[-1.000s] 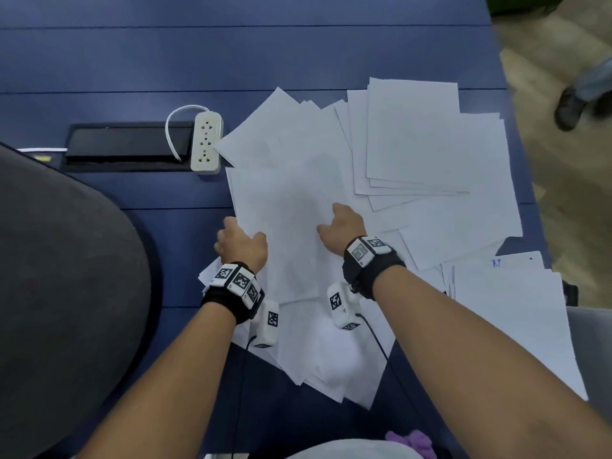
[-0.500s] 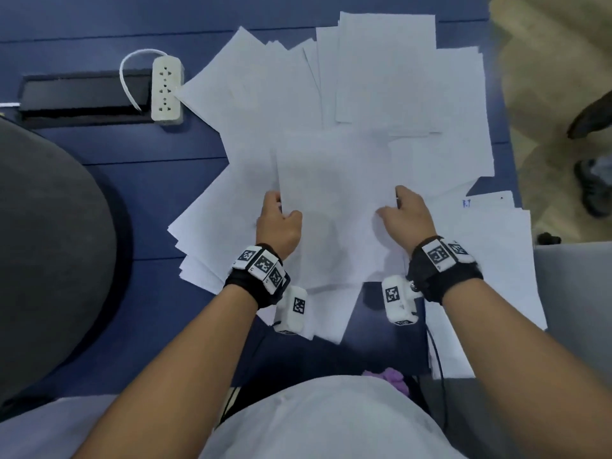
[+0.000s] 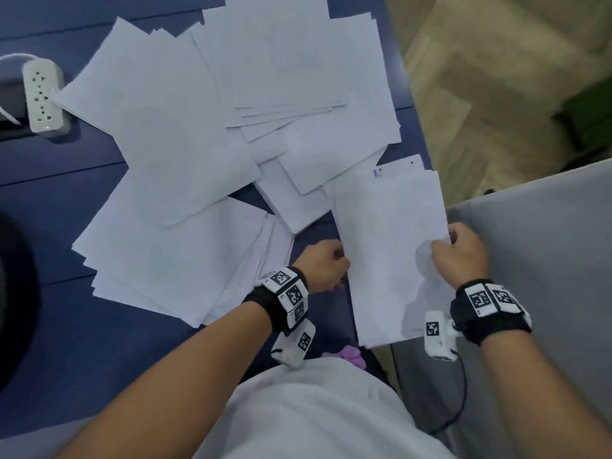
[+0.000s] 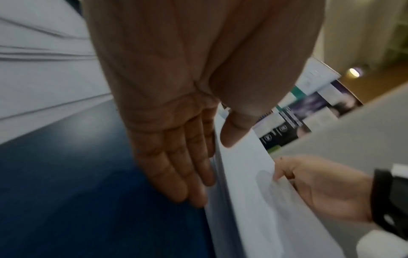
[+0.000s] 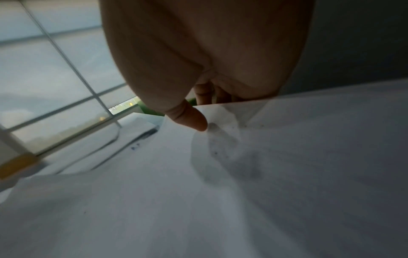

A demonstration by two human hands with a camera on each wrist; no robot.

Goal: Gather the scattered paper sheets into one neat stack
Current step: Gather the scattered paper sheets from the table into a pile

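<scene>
Many white paper sheets (image 3: 185, 154) lie fanned and overlapping on the blue table (image 3: 49, 326). Both hands hold one white sheet (image 3: 390, 260) at the table's right edge, above a small stack with a blue mark (image 3: 377, 172). My left hand (image 3: 326, 266) pinches its left edge, thumb on top and straight fingers (image 4: 176, 171) underneath. My right hand (image 3: 458, 253) pinches the right edge; its thumb (image 5: 194, 122) presses on top, and the fingers beneath show only as a shadow through the sheet (image 5: 220, 192).
A white power strip (image 3: 41, 97) lies at the back left. A grey panel (image 3: 546, 293) stands just right of the table edge, with wooden floor (image 3: 480, 94) beyond. A dark rounded chair back (image 3: 13, 293) sits at the left. Near my body is a purple thing (image 3: 351, 354).
Both hands have carried the sheet from the middle of the spread to the table's right edge, over the marked stack. The head view has swung right.
</scene>
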